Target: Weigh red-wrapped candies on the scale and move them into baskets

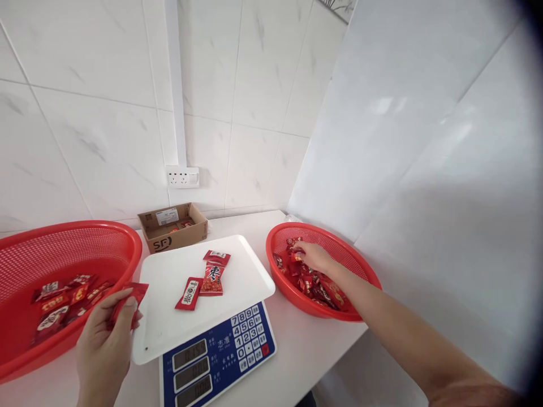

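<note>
- The step in hand looked like sorting through packets by hand: the left hand (99, 336) held one side while the right hand (316, 257) reached into the right basket (369, 277).
- The left hand had its thumb and fingers closed on a red packet (139, 290), beside the left edge of the tray (156, 282) and near the rim of the left basket (136, 249). Whether it held more than one was hard to tell.
- The right hand's fingers were bent down among the packets; whether they had closed on one could not be told.
- Lifting a packet from that heap would have called for a light pinch on one wrapper, judging by how closely they overlapped.
- The right basket held a loose heap of red packets, mostly along its left and near parts.
- The left basket held a shallow spread of similar packets on its floor.
- Three packets lay on the tray: a small one (217, 257) touching the top of a larger one (211, 280), and another (189, 294) to their left.
- The box (186, 236), open behind the tray, held a few small items.
- The scale (220, 353) sat under the tray, its display too dim to read surely.
</note>
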A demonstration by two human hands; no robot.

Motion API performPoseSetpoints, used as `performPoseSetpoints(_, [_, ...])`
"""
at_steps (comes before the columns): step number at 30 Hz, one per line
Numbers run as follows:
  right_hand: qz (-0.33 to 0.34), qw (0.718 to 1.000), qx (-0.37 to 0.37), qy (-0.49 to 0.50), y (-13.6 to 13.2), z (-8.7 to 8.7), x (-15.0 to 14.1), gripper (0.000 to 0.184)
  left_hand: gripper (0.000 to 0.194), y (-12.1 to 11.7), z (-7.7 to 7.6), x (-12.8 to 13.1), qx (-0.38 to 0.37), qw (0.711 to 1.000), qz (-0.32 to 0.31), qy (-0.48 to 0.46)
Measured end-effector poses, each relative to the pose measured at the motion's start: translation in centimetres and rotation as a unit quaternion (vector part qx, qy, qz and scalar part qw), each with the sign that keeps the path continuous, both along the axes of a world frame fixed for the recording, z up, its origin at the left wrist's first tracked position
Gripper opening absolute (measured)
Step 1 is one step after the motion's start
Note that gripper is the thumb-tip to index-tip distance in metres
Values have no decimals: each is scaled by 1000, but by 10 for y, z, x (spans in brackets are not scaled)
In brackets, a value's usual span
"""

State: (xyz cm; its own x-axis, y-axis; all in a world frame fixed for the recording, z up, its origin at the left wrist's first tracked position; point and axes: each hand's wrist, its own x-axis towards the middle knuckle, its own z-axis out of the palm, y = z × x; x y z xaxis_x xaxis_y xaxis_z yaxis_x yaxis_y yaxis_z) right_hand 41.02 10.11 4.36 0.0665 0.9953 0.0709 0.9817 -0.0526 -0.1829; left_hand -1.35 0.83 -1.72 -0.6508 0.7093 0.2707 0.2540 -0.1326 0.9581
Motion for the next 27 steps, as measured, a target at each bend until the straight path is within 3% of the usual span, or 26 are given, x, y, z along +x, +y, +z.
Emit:
performPoseSetpoints(3, [7, 999, 43, 24, -13, 20, -18, 29, 38, -2, 7, 2, -20, 999, -12, -28])
performPoseSetpoints(6, [80, 987, 96, 96, -35, 31, -57, 28, 35, -4, 12, 5, -4, 999, -21, -37])
performPoseSetpoints(10, [223, 957, 128, 137, -61, 20, -116, 33, 32, -6, 13, 7, 2, 999, -37, -37])
performPoseSetpoints(13, [267, 948, 116, 128, -69, 0, -144, 40, 30, -6, 13, 7, 0, 998, -44, -32])
performPoseSetpoints(16, [254, 947, 125, 151, -66, -12, -152, 41, 28, -6, 11, 7, 0, 998, -50, -34])
performPoseSetpoints(22, [229, 954, 133, 142, -55, -20, -146, 47, 26, -5, 10, 7, 19, 997, -61, -37])
performPoseSetpoints(27, [235, 948, 141, 159, -65, -29, -142, 42, 22, -6, 10, 8, 32, 997, -63, -31])
